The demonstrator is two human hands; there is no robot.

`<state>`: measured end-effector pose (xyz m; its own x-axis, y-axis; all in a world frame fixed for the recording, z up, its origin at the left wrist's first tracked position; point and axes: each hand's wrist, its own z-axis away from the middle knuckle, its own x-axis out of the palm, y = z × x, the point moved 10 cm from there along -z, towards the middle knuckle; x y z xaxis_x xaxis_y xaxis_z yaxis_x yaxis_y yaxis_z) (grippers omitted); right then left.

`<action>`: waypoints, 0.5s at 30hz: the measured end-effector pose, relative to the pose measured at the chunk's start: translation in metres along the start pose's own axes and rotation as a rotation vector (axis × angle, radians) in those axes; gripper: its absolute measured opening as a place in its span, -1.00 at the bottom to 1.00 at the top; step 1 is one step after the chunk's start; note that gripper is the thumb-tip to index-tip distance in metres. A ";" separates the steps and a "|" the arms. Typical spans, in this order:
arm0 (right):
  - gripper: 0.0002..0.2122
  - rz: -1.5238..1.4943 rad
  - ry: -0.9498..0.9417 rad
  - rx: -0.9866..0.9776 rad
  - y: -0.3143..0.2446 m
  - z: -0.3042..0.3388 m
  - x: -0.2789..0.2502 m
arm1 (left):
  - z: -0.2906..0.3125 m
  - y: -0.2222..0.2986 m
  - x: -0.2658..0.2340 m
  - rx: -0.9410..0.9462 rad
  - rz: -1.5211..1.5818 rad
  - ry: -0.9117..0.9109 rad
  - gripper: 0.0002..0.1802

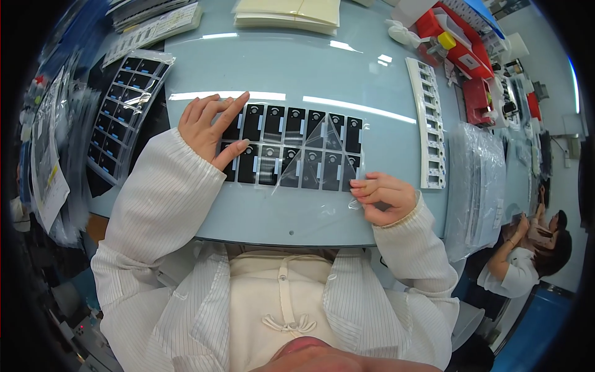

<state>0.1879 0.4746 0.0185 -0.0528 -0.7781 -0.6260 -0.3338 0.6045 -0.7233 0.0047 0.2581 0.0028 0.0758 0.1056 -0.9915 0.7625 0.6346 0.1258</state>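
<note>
In front of me on the table lies a sheet of black rectangular pieces (271, 127), set in two rows, each with a small round mark and a light-blue tab. My left hand (207, 131) is at the sheet's left end, fingers spread, with the thumb and forefinger over the leftmost pieces. At the lower right corner, my right hand (389, 197) pinches the edge of a clear film (310, 166). The film's creased, folded part crosses the right half of the sheet diagonally. How far it has come off the pieces is hard to see.
On the pale table (291, 214), a similar sheet (121, 118) lies left and a white slotted strip (427, 124) right. Plastic-wrapped stacks (476, 186) flank the right edge. Cream sheets (288, 13) lie at the back, near a red bin (455, 37). Another person (520, 254) sits far right.
</note>
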 end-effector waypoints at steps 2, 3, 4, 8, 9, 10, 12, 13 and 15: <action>-0.86 -0.010 0.019 0.021 0.001 0.002 -0.004 | -0.002 0.000 0.001 -0.007 0.014 -0.011 -0.20; -0.86 -0.025 0.032 0.035 0.001 0.002 -0.006 | -0.002 0.000 0.002 -0.004 0.016 -0.011 -0.20; -0.86 -0.023 0.034 0.038 0.002 0.004 -0.007 | -0.001 0.000 0.001 0.003 -0.005 -0.003 -0.19; -0.87 -0.056 0.012 0.071 0.008 0.010 -0.012 | -0.002 0.000 0.000 0.023 -0.020 -0.007 -0.18; -0.87 -0.048 0.020 0.085 0.009 0.011 -0.014 | -0.003 0.001 -0.001 0.026 -0.020 -0.003 -0.18; -0.87 -0.043 0.022 0.084 0.009 0.011 -0.015 | -0.003 0.001 -0.001 0.021 -0.031 -0.007 -0.17; -0.87 -0.070 0.032 0.098 0.011 0.010 -0.015 | -0.004 0.001 -0.003 0.018 -0.044 -0.007 -0.16; -0.87 -0.067 0.035 0.095 0.010 0.009 -0.013 | -0.005 0.001 -0.003 0.022 -0.050 -0.026 -0.14; -0.88 -0.086 0.104 0.080 0.006 0.009 -0.014 | -0.008 0.004 -0.007 0.031 -0.060 -0.043 -0.12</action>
<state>0.1950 0.4908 0.0206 -0.1258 -0.8387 -0.5298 -0.2653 0.5430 -0.7967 0.0020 0.2658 0.0105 0.0565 0.0345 -0.9978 0.7862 0.6145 0.0658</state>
